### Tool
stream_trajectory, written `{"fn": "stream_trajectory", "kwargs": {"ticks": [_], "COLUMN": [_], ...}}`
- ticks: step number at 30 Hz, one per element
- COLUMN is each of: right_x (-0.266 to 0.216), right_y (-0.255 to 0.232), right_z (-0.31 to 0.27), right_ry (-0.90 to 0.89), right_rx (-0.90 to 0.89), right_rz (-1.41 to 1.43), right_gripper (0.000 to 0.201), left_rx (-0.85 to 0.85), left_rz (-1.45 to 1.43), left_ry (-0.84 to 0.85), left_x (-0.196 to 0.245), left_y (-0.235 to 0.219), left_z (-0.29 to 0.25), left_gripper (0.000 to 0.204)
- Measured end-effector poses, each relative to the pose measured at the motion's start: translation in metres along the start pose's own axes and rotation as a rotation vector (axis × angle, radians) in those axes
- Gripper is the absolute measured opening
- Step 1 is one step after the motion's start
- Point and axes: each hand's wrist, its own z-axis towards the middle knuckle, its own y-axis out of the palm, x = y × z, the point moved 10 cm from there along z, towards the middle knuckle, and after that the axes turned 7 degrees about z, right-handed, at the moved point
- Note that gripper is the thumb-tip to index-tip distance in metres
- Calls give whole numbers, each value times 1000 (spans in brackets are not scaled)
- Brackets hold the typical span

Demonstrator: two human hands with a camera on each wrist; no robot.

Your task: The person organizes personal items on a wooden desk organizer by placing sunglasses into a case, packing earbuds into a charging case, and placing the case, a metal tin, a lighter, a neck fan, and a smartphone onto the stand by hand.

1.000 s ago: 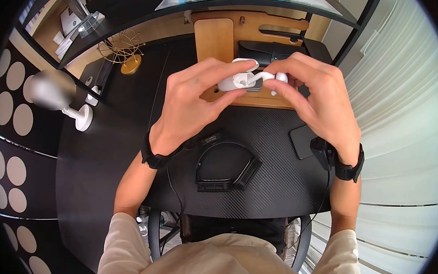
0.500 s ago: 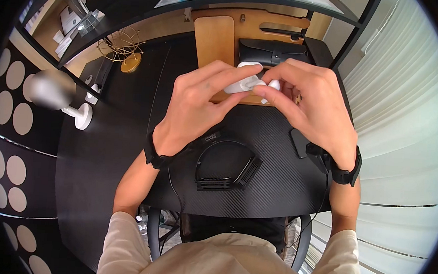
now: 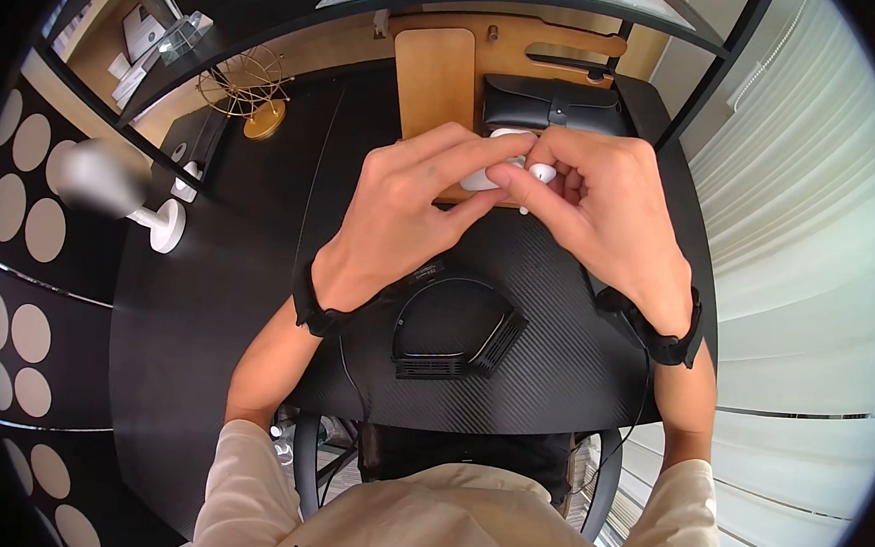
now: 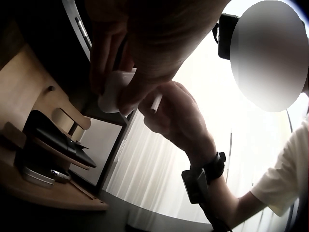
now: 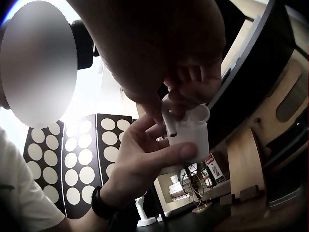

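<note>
My left hand (image 3: 402, 196) grips a small white earbud case (image 3: 477, 181) between thumb and fingers. Its lid (image 5: 200, 114) stands raised in the right wrist view, above the case body. Over the case mouth, my right hand (image 3: 607, 204) holds a white earbud (image 3: 541, 173), whose stem (image 5: 169, 122) hangs down in front of the case. The thumb and index finger of that hand meet right at the case opening and hide what lies between them. In the left wrist view the earbud's stem (image 4: 156, 103) pokes out below the right hand.
A black curved device (image 3: 457, 325) lies on the black desk (image 3: 571, 382) below my hands. Behind them are a wooden stand (image 3: 434, 78) and a black pouch (image 3: 553, 105). A dark phone lies partly under my right wrist. A gold wire ornament (image 3: 264, 117) and white lamp (image 3: 167, 225) stand left.
My right hand has moved left and in toward the case, and my left hand slightly right. The white stem visible at the case opening earlier is now covered by fingers.
</note>
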Motion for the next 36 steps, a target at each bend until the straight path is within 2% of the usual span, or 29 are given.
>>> {"fn": "stream_trajectory", "kwargs": {"ticks": [5,8,10,13,14,15,17,21,23,29,36], "right_x": [6,4,8,10,9,9,18,19,15,15,19], "right_y": [-4,-5,-5,-20,-25,-26,-33,-25,-20,-25,-19], "right_z": [0,0,0,3,3,2,-1,-1,1,0,1], "right_ry": [41,-7,12,55,-21,-25,47,110,49,82,120], "right_rx": [58,82,62,98,122,124,186,150,130,159,130], "right_rz": [44,39,60,100,167,165,367,375,324,333,338], "right_gripper": [32,34,28,21,16,16,14,13,16,25,25], "left_rx": [-21,-44,-25,-38,-36,-35,-37,-39,-34,-51,-55], "left_rz": [11,-36,-64,-127,-125,-160,-198,-246,-268,-242,-233], "left_ry": [-19,-79,-53,-102,-101,-133,-157,-217,-236,-180,-171], "left_x": [1,-6,-6,-10,-10,-12,-13,-16,-18,-10,-8], "left_y": [-1,3,1,-1,-3,-3,-2,-1,-2,-1,1], "left_z": [2,1,1,2,2,2,4,3,1,2,1], "left_gripper": [50,51,52,53,53,54,54,55,56,55,54]}}
